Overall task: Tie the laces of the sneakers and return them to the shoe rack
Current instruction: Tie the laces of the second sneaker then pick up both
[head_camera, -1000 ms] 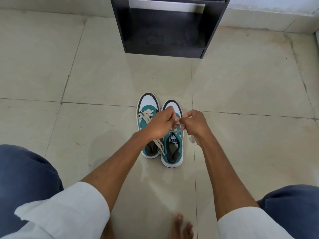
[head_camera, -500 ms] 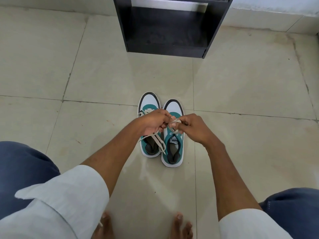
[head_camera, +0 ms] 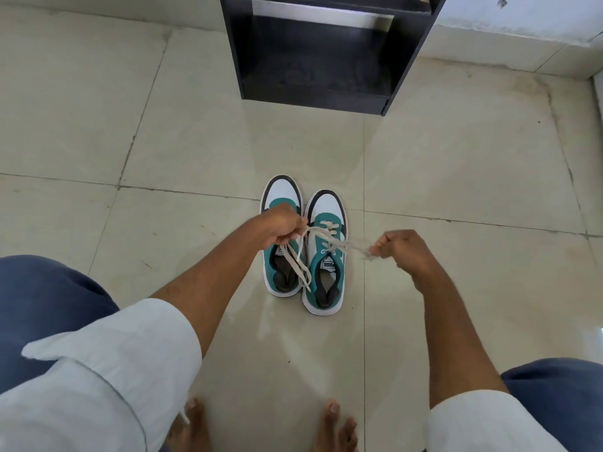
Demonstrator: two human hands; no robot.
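Two teal, white and black sneakers stand side by side on the tiled floor, toes pointing away from me. My left hand (head_camera: 281, 225) hovers over the left sneaker (head_camera: 281, 197) and grips one cream lace end of the right sneaker (head_camera: 326, 256). My right hand (head_camera: 399, 244) is out to the right of that shoe, closed on the other lace end (head_camera: 350, 244). The lace is stretched taut between both fists across the shoe's tongue. Loose lace tails (head_camera: 298, 265) hang from my left fist over the left sneaker's opening.
The black shoe rack (head_camera: 313, 50) stands on the floor straight ahead, its lower shelf open toward me. A white wall base (head_camera: 522, 37) runs behind it. My bare feet (head_camera: 336, 425) and blue-trousered knees (head_camera: 42, 308) frame the bottom of the view.
My hands were together over the right sneaker's laces. Now they have pulled apart, the right hand going far to the right, drawing the lace tight. The view has tilted slightly.
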